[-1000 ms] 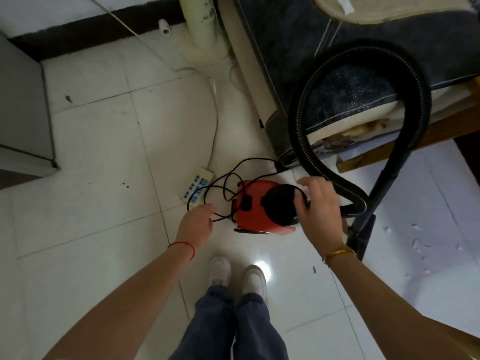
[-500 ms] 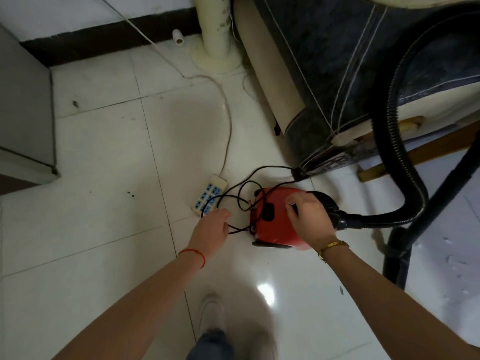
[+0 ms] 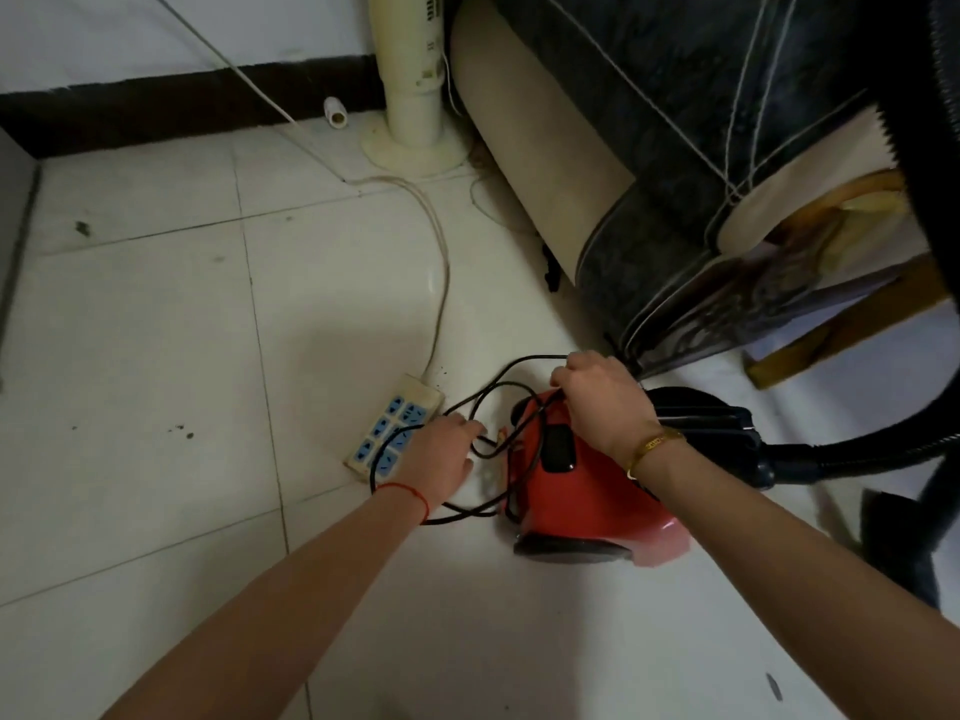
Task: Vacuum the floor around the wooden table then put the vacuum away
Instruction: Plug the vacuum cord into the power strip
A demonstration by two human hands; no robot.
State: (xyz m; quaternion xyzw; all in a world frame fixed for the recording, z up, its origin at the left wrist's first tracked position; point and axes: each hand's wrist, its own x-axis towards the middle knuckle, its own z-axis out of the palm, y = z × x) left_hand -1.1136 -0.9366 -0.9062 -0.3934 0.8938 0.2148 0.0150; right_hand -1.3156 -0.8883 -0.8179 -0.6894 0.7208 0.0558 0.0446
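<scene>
Both hands closed on the black cord point(image 3: 470, 407): left hand point(image 3: 441, 454) beside the power strip point(image 3: 393, 428), right hand point(image 3: 597, 402) over the red vacuum point(image 3: 582, 506).

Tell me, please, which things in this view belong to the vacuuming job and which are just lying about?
Part of the job:
red vacuum
black power cord, handled by the left hand and right hand
black hose
power strip

Just lying about:
fan stand
sofa
small white tube by the wall
</scene>
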